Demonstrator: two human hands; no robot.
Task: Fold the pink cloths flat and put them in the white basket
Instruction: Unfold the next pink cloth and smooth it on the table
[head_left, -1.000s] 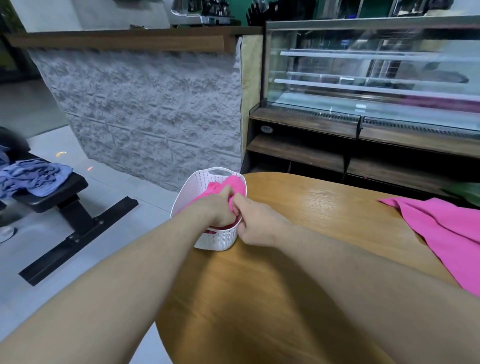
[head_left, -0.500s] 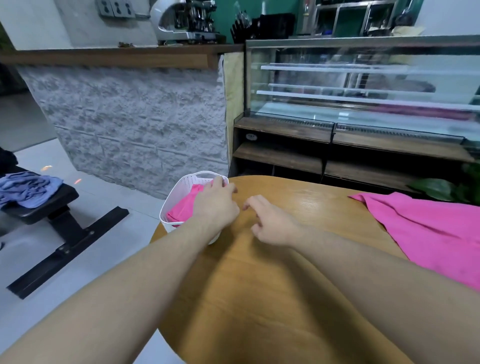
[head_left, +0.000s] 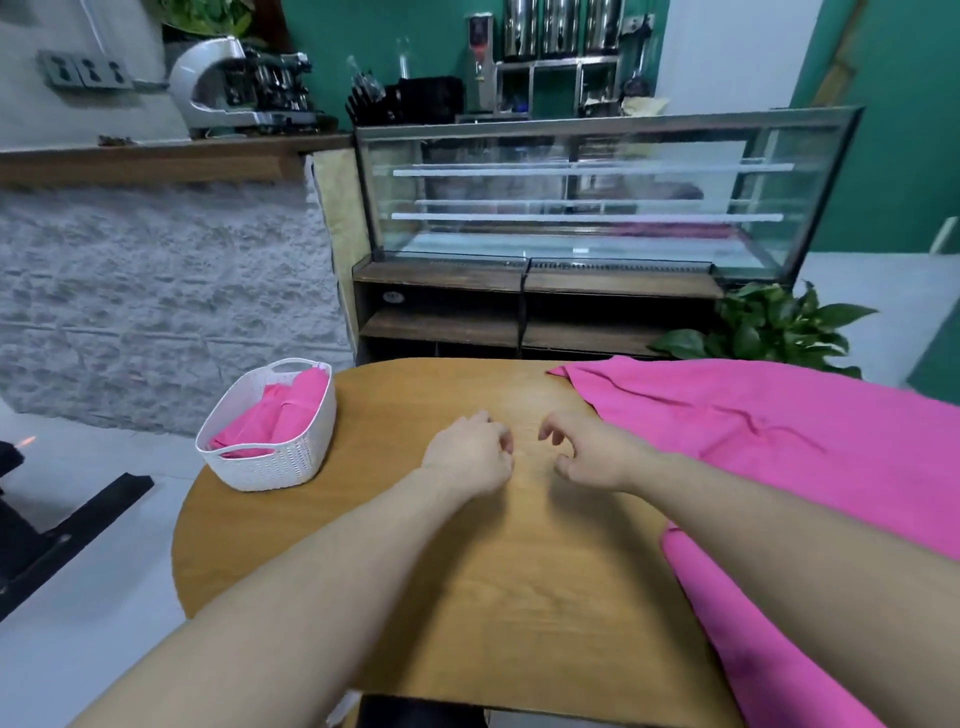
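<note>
Both hands — left hand, right hand — hover over the table, each grip loosely curled, empty.

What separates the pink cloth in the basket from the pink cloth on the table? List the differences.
1. The cloth in the white basket is folded; the cloth on the table lies spread open.
2. The basket cloth shows as a compact bundle; the table cloth covers much of the right side and runs out of view.
3. The basket cloth is put away; the table cloth is not.

Both are the same bright pink.
</note>
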